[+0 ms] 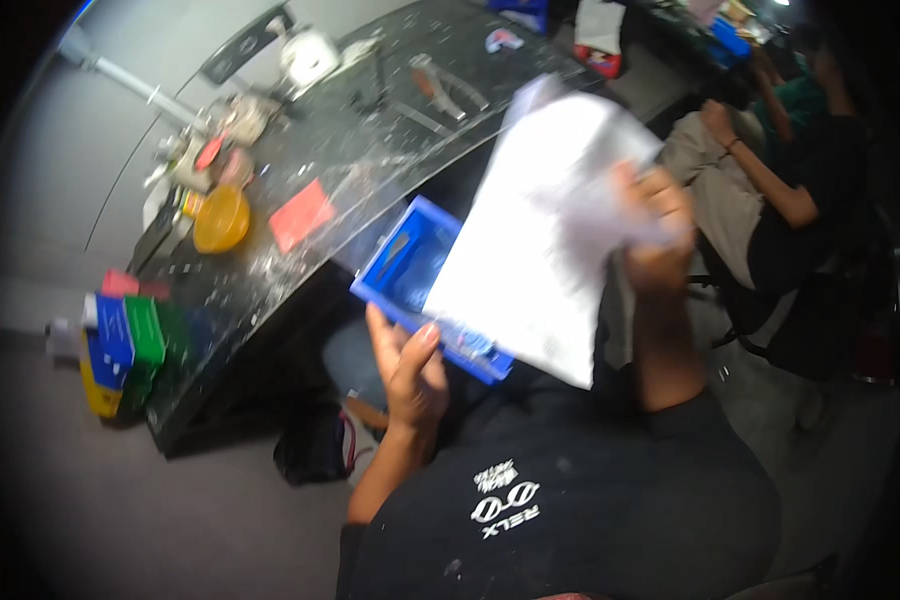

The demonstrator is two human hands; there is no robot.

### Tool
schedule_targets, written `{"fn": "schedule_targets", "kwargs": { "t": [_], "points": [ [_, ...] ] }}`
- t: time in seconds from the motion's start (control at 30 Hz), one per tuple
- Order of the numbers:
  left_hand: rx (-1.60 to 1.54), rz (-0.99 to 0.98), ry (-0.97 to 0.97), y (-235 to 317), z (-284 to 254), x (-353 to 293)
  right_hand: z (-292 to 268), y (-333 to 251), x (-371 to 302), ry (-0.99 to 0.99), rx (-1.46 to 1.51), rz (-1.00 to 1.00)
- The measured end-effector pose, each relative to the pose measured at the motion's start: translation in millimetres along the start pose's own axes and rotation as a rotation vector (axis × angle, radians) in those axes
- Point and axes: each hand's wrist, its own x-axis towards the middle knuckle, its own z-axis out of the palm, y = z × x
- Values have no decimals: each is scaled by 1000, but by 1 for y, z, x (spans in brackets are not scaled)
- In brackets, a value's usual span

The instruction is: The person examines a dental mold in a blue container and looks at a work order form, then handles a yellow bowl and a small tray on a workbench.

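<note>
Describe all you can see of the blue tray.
The blue tray is an open, rectangular, plastic-looking box with raised walls, held off the table at an angle. The left hand grips its near side. A white sheet hides much of its right; contact is unclear. A slender greyish item shows inside, blurred.

Black short-sleeved T-shirt (620, 490); glasses-shaped white print (522, 492) with white lettering (511, 521) on chest; forearms (390, 465) and fingers (383, 337) bare

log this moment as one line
left hand: holding blue tray; right hand: holding white sheet, partly hiding tray; on dark table: yellow bowl, pink sheet
</note>
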Motion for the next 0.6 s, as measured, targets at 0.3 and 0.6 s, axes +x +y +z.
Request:
{"fn": "schedule_targets", "kwargs": {
  "t": [0.3, 0.6],
  "points": [
    [78, -23, -6, -21, -5, 15, 15, 0, -8, -723, -236, 271],
    [175, -182, -308, -41, 27, 54, -75, 42, 32, -412, -532, 170]
  ]
}}
